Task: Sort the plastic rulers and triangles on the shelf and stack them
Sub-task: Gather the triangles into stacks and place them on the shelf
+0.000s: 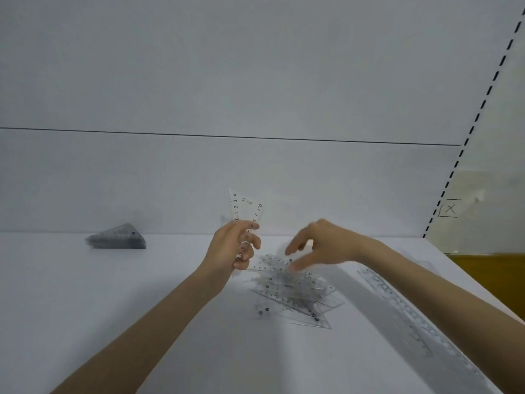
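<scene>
My left hand [237, 247] grips a clear plastic triangle [244, 207] upright, its tip pointing up in front of the back wall. To its right my right hand [318, 245] hovers with fingers spread over a loose pile of clear triangles [289, 294] on the white shelf [113, 308], holding nothing. A neat stack of triangles [116, 238] lies at the back left by the wall. Long clear rulers [412, 317] lie stacked along the shelf's right edge, partly hidden under my right forearm.
The white back wall rises just behind the stack and the held triangle. A perforated upright [466, 140] bounds the shelf on the right, with a yellow surface [494, 277] beyond the edge. Bare shelf lies at the front left.
</scene>
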A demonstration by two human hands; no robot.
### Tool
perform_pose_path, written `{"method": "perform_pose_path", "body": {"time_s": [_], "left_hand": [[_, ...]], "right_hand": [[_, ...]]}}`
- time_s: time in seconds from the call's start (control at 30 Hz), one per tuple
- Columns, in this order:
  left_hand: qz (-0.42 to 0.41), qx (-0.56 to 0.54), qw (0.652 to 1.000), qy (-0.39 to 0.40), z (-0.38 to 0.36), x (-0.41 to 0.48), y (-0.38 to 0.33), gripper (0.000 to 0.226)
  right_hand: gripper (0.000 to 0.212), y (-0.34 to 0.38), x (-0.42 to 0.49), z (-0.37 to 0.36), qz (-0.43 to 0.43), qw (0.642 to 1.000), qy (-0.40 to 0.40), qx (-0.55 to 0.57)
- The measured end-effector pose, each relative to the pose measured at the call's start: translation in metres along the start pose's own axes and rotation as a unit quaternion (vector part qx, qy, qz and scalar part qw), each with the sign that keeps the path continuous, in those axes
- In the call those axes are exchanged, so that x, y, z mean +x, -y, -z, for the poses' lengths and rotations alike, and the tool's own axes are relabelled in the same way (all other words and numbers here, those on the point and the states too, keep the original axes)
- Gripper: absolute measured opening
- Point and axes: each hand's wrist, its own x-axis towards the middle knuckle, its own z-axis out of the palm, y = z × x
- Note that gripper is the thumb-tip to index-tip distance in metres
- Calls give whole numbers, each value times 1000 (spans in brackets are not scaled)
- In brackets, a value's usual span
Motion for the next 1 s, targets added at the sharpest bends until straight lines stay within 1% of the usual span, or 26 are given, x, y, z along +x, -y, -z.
{"method": "perform_pose_path", "body": {"time_s": [0.03, 0.07, 0.13, 0.2, 0.33, 0.4, 0.53, 0.63, 0.77, 0.87, 0.93, 1.0], "left_hand": [[8, -10, 1000, -6, -1, 3, 2, 13], [12, -19, 1000, -9, -1, 6, 4, 12], [13, -28, 999, -12, -5, 11, 9, 10], [13, -24, 999, -18, -8, 14, 15, 9], [2, -18, 1000, -16, -8, 17, 25, 12], [-12, -21, 1000, -14, -5, 17, 27, 13], [-41, -52, 998, -16, 5, 17, 26, 19], [-37, -76, 996, -18, 10, 18, 26, 21], [-28, -119, 993, -4, 13, 19, 23, 24], [-16, -143, 990, 3, 13, 18, 20, 24], [-10, -149, 989, 5, 13, 16, 17, 21], [-10, -160, 987, 10, 14, 15, 16, 21]], "right_hand": [[49, -5, -2, -9, -11, 999, 44, -30], [60, -8, -3, -16, -17, 997, 64, -48], [72, -11, -3, -26, -22, 996, 59, -58], [72, -11, -3, -28, -17, 997, 42, -56], [73, -6, -8, -29, -15, 996, 35, -78], [67, -2, -11, -32, -5, 996, 16, -89], [40, 1, -19, -38, 13, 996, -30, -84], [27, 6, -23, -41, 15, 995, -49, -81], [22, 10, -30, -46, -8, 993, -73, -92], [20, 12, -34, -45, -19, 993, -70, -96], [22, 13, -35, -43, -19, 991, -80, -103], [24, 14, -35, -43, -32, 986, -111, -119]]}}
